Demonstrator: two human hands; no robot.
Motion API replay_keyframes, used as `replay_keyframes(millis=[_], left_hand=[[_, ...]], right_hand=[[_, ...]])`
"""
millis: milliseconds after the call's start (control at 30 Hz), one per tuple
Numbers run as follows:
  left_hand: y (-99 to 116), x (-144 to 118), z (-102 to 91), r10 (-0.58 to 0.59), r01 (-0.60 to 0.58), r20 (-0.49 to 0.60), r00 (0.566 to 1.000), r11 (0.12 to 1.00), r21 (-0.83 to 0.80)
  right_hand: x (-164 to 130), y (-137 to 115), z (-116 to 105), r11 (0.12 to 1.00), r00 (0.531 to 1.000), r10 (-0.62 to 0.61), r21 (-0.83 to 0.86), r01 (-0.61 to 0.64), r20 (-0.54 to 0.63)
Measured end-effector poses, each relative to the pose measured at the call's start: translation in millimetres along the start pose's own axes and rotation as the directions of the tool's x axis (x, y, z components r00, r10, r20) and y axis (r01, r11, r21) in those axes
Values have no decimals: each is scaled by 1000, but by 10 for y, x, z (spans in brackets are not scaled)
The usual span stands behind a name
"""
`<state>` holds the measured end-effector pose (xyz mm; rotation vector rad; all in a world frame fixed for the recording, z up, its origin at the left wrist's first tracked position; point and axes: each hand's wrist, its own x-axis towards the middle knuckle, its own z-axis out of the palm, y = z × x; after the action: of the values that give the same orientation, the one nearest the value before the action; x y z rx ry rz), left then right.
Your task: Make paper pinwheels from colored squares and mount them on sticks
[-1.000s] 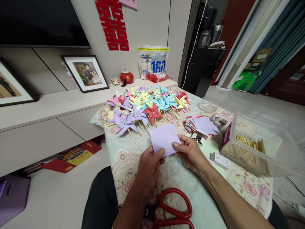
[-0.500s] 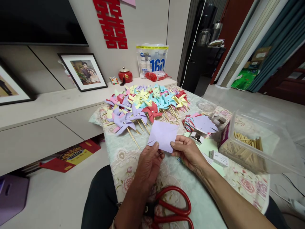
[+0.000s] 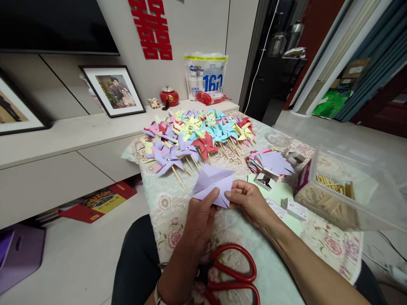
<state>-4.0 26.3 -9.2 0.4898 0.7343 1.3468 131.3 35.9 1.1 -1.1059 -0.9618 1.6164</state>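
Observation:
Both hands hold one sheet of purple paper (image 3: 212, 180) with slits cut in from its corners, above the near part of the table. My left hand (image 3: 203, 212) is closed on the lower left edge, its thumb lying on the paper near the middle. At the lower right corner my right hand (image 3: 249, 201) pinches the sheet between thumb and fingers. Just beyond the paper lie finished paper pinwheels (image 3: 167, 159) on wooden sticks. Red-handled scissors (image 3: 233, 281) rest on the table below my hands, partly hidden by my left forearm.
On the right stands a clear plastic bin (image 3: 330, 207) with wooden sticks. Before it are small white boxes (image 3: 295, 207), an open box of fasteners (image 3: 264, 180) and a stack of cut paper (image 3: 276, 163). A floral tablecloth (image 3: 173, 231) covers the table. Behind runs a low cabinet (image 3: 104, 131).
The purple sheet was nearly flat; now part of it is bent over toward its middle. My left thumb has moved up and inward on it. The view has shifted slightly.

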Motion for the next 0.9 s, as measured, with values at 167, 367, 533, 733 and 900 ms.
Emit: replay_keyframes(millis=[167, 367, 533, 733, 900], left_hand=[[14, 5, -4, -8, 8, -69, 998, 1000, -9], [28, 6, -6, -29, 32, -123, 992, 999, 26], [64, -18, 13, 27, -11, -140, 990, 994, 112], [222, -113, 111, 36, -24, -52, 998, 977, 211], [245, -127, 115, 24, -24, 3, 1000, 964, 265]], right_hand=[[9, 3, -56, 982, 989, -125, -151, 113, -78], [-58, -28, -94, 764, 843, -522, -511, 393, -132], [-88, -18, -98, 393, 721, -637, -690, 607, 272], [-54, 17, -106, 249, 660, -570, -662, 707, 490], [-66, -6, -93, 200, 634, -547, -650, 733, 546]])
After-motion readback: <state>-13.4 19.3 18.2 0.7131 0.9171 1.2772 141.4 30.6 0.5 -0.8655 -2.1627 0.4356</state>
